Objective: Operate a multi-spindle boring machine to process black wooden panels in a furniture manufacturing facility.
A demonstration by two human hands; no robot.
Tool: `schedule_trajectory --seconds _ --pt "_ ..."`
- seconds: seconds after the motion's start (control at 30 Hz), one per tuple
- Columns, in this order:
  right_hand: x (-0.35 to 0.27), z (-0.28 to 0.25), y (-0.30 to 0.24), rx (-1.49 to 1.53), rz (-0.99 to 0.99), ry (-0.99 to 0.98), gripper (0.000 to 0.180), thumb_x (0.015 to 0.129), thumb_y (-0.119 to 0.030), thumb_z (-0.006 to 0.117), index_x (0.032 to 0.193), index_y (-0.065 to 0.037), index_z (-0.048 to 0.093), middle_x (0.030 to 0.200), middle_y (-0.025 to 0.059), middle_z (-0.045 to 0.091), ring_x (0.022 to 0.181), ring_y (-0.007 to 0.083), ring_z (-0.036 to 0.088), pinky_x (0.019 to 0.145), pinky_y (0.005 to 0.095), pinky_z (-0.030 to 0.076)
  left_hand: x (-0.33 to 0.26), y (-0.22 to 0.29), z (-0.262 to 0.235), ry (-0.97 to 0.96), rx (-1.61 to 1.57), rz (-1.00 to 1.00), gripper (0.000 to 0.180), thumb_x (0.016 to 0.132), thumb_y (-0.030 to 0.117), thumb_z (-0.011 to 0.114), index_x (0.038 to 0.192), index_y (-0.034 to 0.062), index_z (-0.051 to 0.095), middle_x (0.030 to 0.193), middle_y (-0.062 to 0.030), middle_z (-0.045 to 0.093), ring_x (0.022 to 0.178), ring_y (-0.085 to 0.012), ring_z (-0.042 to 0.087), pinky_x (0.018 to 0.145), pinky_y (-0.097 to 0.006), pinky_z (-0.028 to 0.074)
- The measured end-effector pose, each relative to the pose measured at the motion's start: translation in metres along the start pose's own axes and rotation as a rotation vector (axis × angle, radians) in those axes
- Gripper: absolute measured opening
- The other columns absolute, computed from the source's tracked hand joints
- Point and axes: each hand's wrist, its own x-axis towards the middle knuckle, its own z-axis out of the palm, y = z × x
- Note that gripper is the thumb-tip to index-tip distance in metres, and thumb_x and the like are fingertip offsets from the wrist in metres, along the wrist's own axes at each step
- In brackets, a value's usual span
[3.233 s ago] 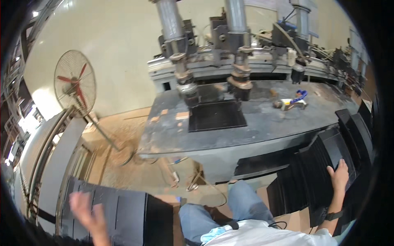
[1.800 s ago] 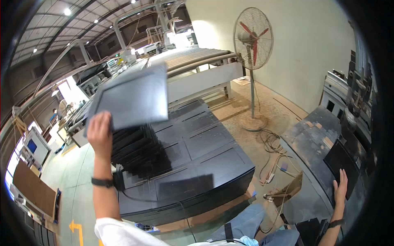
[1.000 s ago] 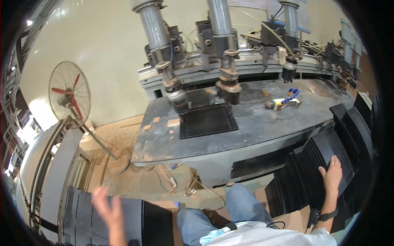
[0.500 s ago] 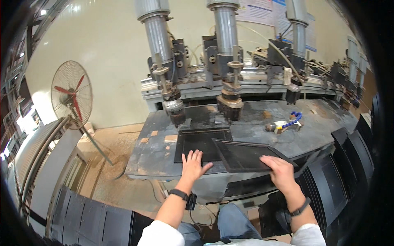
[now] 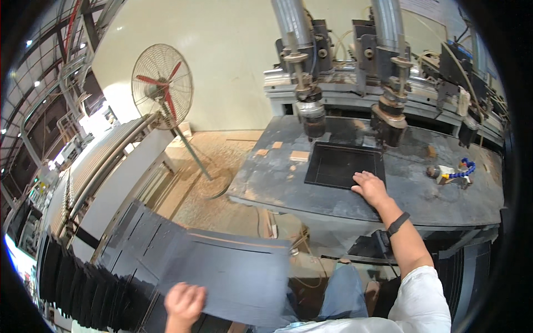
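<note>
A flat dark panel (image 5: 233,272) hangs low in front of me at the left, its far edge showing a thin brown line. Fingers curled, my left hand (image 5: 186,302) grips its near left side. A second panel (image 5: 341,165), black with a raised-looking border, lies flat on the grey worktable (image 5: 266,186). My right hand (image 5: 370,187) rests on that panel's front right part, fingers stretched out and touching its surface. Just behind this panel stand two vertical machine heads, a left one (image 5: 313,117) and a right one (image 5: 388,123).
Small wood offcuts (image 5: 300,156) lie left of the flat panel. A blue segmented hose (image 5: 467,168) on a fixture sits at the table's right. Beyond the table's left end stands a red-bladed fan (image 5: 162,89). Stacked dark panels (image 5: 141,236) are at the left.
My view has turned left. My left hand has left the table panel and now holds a panel low at the left. My right hand, earlier on a tilted panel, now rests on the flat one.
</note>
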Motion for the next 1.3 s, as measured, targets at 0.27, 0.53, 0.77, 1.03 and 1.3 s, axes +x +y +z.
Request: schedule_trajectory --seconds 0.27,0.53,0.77,1.03,1.3 --pt "0.015 -0.011 -0.032 0.140 -0.061 -0.045 0.045 0.077 -0.025 0.067 0.116 -0.004 0.061 0.125 0.0113 0.059 0.123 0.0324 0.048 0.103 0.0418 0.038 -0.080 -0.120 -0.245 0.016 0.952 -0.296 0.031 0.077 0.001 0.053 0.105 0.0004 0.067 0.106 -0.0158 0.064 0.101 -0.0356 0.060 0.092 -0.045 0.046" --pt "-0.027 -0.030 -0.079 0.241 0.019 -0.035 0.056 0.080 -0.006 0.062 0.134 -0.006 0.046 0.144 0.0141 0.040 0.137 0.0325 0.032 0.112 0.0410 0.026 -0.109 -0.254 -0.376 -0.076 1.199 -0.731 0.027 0.077 0.012 0.067 0.104 0.0132 0.061 0.098 -0.0026 0.064 0.093 -0.0271 0.058 0.079 -0.038 0.048" --pt "-0.150 -0.143 -0.067 -0.029 0.197 0.105 0.068 0.072 -0.002 0.063 0.137 -0.009 0.044 0.149 0.0108 0.034 0.141 0.0303 0.024 0.115 0.0422 0.021 -0.198 -0.340 -0.339 -0.229 1.176 -0.917 0.043 0.087 0.044 0.058 0.117 0.0139 0.061 0.107 -0.0104 0.065 0.105 -0.0302 0.057 0.091 -0.046 0.043" --pt "-0.401 -0.261 -0.037 -0.651 1.210 -0.098 0.084 0.067 -0.019 0.079 0.137 0.000 0.037 0.142 0.0176 0.040 0.131 0.0335 0.038 0.106 0.0469 0.034 -0.088 -0.260 -0.143 0.327 0.667 -0.399 0.039 0.092 0.016 0.058 0.128 0.0005 0.054 0.130 -0.0182 0.053 0.126 -0.0363 0.044 0.107 -0.046 0.032" --pt "-0.339 -0.259 -0.126 -0.525 0.758 0.103 0.062 0.057 0.011 0.061 0.118 0.000 0.055 0.127 0.0164 0.055 0.119 0.0349 0.050 0.102 0.0425 0.040 0.198 0.051 0.163 0.009 -0.664 0.100 0.044 0.073 0.023 0.076 0.113 0.0099 0.063 0.119 -0.0107 0.056 0.124 -0.0314 0.045 0.104 -0.052 0.033"
